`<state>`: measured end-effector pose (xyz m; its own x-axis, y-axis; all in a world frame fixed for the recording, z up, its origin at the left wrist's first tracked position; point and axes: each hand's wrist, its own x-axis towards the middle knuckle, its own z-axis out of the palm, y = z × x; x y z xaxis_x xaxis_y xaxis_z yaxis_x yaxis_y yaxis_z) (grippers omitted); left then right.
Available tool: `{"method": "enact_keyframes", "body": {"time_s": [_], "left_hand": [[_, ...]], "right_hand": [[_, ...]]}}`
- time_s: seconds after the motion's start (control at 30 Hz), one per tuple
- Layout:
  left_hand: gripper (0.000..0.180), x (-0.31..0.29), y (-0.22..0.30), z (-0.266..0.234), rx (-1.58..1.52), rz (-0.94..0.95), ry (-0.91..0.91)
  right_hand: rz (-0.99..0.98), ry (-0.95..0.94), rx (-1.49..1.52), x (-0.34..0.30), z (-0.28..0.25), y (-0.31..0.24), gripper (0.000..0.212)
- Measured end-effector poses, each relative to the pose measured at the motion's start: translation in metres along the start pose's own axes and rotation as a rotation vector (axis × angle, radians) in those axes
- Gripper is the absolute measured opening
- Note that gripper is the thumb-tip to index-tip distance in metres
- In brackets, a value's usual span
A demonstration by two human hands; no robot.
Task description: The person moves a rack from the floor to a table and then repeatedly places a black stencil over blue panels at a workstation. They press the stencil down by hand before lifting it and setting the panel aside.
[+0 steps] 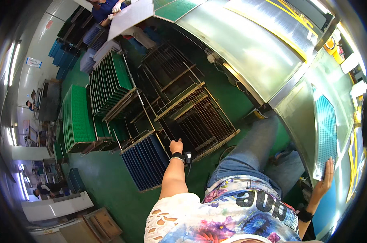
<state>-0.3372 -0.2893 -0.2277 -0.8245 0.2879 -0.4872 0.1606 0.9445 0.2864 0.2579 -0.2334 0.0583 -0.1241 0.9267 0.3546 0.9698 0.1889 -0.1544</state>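
My left hand (pixel 176 146) reaches out to the racks on the left, its fingers curled beside the blue-panel rack (pixel 145 162). What the fingers hold, if anything, is hidden. At the right, a thin teal panel (pixel 326 131) with a fine dotted pattern lies on the pale machine table (pixel 301 107). My right hand (pixel 326 176) rests at the panel's near corner, fingers stretched out along its edge. Just past my left hand stands a slotted rack (pixel 203 121) with dark upright dividers.
Racks full of green panels (pixel 110 83) stand further left on the green floor (pixel 100 168). A long metal machine (pixel 240 36) with yellow strips runs along the right. Another person's gloved hands (pixel 116 9) work at a white board (pixel 130 17) at the far end.
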Motion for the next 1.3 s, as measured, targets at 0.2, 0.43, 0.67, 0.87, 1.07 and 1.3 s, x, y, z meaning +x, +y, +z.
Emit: {"method": "enact_keyframes", "body": {"time_s": [0.2, 0.43, 0.67, 0.87, 1.07, 1.3], "left_hand": [[0.051, 0.061, -0.045, 0.046, -0.04, -0.181, -0.059], [0.032, 0.014, -0.004, -0.006, 0.006, -0.031, 0.094], [0.026, -0.047, -0.03, -0.138, -0.338, 0.111, 0.134], [0.025, -0.111, -0.018, -0.216, -0.918, 0.294, -0.094], [0.023, -0.136, 0.032, -0.222, -1.15, 0.476, -0.273], [0.021, -0.145, 0.101, -0.199, -1.241, 0.58, -0.581]], "right_hand": [[0.122, 0.131, 0.129, 0.002, -0.019, 0.012, 0.039], [0.513, 0.465, -0.002, -0.007, -0.064, 0.071, 0.036], [-0.268, 0.233, 0.299, 0.131, -0.042, -0.008, 0.038], [-0.546, 0.129, 0.116, 0.236, 0.089, -0.093, 0.035], [-0.335, -0.552, 0.37, 0.229, 0.154, -0.089, 0.046], [-0.293, -0.497, 0.418, 0.211, 0.128, -0.101, 0.036]]}}
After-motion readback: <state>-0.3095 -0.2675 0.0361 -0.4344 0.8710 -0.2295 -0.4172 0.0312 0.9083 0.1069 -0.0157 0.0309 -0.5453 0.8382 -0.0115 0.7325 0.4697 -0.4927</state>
